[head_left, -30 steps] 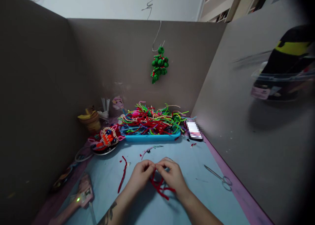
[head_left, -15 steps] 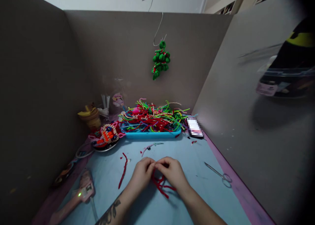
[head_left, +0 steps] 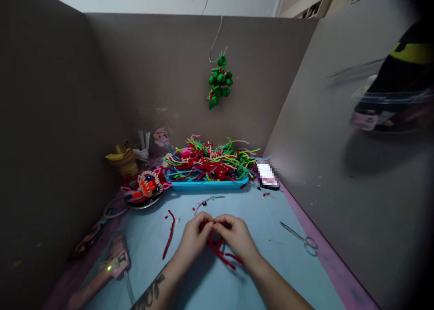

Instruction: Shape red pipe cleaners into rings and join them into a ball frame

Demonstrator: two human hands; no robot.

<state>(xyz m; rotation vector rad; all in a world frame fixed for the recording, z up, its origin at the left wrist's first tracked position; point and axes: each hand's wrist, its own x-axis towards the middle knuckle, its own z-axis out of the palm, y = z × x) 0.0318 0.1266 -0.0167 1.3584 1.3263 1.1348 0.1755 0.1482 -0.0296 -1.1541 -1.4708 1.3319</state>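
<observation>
Red pipe cleaners (head_left: 219,251), bent into a loop with loose ends, hang between my hands above the blue table cover. My left hand (head_left: 196,235) pinches them at the top with thumb and index finger. Right beside it, my right hand (head_left: 233,235) pinches the same red piece, the fingertips of both hands almost touching. The exact spot gripped is hidden by the fingers. Another red pipe cleaner (head_left: 168,235) lies loose on the cover, left of my left hand.
A blue tray (head_left: 210,185) heaped with coloured pipe cleaners stands at the back. A glue gun (head_left: 117,260) lies front left, scissors (head_left: 300,237) right, a phone (head_left: 267,175) back right. A beaded-looking red and orange piece (head_left: 149,185) sits left; a green ornament (head_left: 220,81) hangs above.
Both hands stay together in nearly the same place. The red pipe cleaners between them have shifted slightly, their loose ends tilting a little to the right. The view has moved slightly.
</observation>
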